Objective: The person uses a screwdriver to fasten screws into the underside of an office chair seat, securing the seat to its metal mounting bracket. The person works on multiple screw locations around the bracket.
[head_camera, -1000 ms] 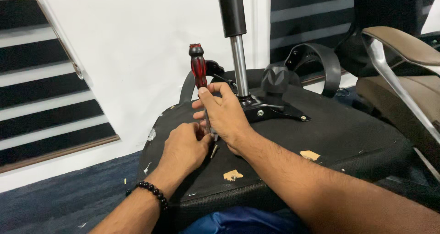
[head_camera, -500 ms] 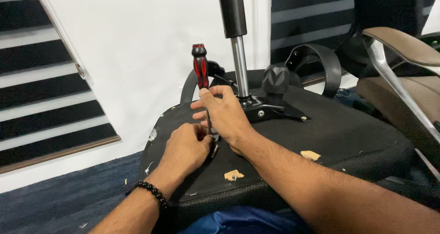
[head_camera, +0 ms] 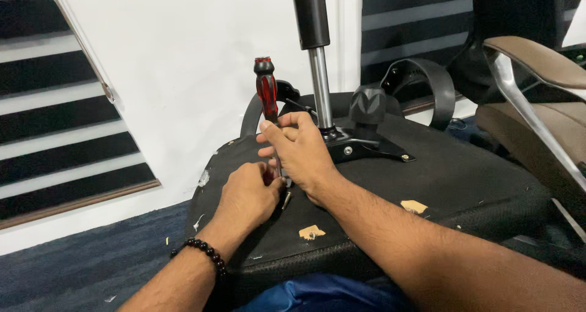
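An office chair seat (head_camera: 464, 177) lies upside down in front of me, its black underside up. My right hand (head_camera: 302, 150) is shut on a screwdriver (head_camera: 266, 95) with a red and black handle, held upright over the seat. My left hand (head_camera: 247, 196) rests on the seat at the tool's lower end, fingers curled around the shaft or a screw; the tip is hidden. A beaded bracelet (head_camera: 201, 254) is on my left wrist. The metal mounting plate (head_camera: 366, 148) and gas lift column (head_camera: 314, 49) stand just right of my hands.
A black round knob (head_camera: 367, 104) sits on the plate. Torn spots (head_camera: 311, 231) show pale foam on the seat. A brown chair with a chrome arm (head_camera: 537, 98) stands at the right. A white wall and striped blinds (head_camera: 61, 123) are behind, blue carpet (head_camera: 91, 257) below.
The screwdriver and both hands have stayed in the same spot on the seat; the handle has shifted very slightly, and my view has moved a little.
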